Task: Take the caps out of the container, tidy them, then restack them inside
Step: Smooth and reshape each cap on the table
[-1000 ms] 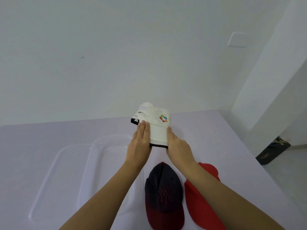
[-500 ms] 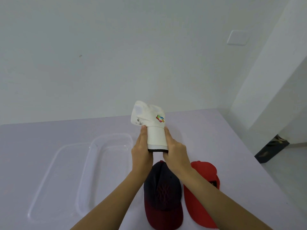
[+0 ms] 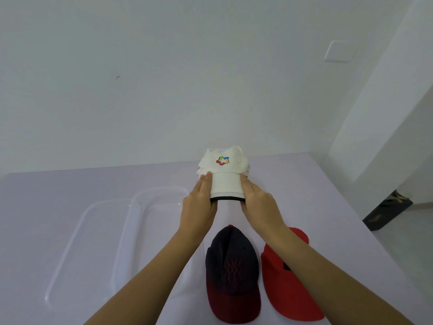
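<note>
White cap (image 3: 222,170): turned since before, logo now facing us, held beyond dark cap (image 3: 232,273).
Hands: left hand (image 3: 199,207), right hand (image 3: 260,205) pinch brim's sides.
Risk: hard squeeze could crease brim.

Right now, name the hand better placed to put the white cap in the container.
Probably left: both hands hold the white cap, but the container lies beside the left hand, away from the right hand.

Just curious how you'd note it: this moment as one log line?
step: tidying white cap | left hand: holds brim | right hand: holds brim | on table: navy-maroon cap, red cap | clear container: no caps inside
</note>
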A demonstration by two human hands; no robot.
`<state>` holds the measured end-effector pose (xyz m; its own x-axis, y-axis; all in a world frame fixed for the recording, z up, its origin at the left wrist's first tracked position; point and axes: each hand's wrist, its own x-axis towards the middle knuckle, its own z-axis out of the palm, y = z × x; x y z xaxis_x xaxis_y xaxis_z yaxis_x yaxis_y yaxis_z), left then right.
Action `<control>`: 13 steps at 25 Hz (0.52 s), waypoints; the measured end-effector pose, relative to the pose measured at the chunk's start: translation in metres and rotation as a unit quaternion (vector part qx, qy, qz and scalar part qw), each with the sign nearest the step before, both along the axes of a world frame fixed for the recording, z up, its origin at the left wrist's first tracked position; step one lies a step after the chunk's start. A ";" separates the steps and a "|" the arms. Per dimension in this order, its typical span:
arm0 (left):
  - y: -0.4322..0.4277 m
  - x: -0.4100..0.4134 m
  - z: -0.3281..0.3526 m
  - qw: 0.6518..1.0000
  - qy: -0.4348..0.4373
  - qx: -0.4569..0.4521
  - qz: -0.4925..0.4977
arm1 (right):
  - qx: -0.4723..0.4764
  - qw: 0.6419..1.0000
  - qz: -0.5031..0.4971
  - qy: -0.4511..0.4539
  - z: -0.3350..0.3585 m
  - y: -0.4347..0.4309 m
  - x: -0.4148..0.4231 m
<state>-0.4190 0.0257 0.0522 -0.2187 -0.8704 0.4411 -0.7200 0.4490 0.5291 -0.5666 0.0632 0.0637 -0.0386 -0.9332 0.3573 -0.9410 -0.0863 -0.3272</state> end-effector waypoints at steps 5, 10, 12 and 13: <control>0.010 -0.009 0.001 0.994 0.102 0.017 0.029 | -0.019 0.994 -0.009 -0.112 0.016 -0.006 0.005; 0.015 -0.013 0.004 0.975 0.210 0.053 0.040 | -0.025 0.970 -0.031 -0.238 0.015 0.002 0.025; 0.007 0.003 -0.006 0.994 0.095 -0.046 0.016 | 0.003 0.993 -0.013 -0.121 0.019 -0.003 0.010; 0.002 0.010 -0.011 0.995 0.057 -0.078 0.006 | 0.017 0.997 -0.010 -0.078 0.022 -0.007 0.004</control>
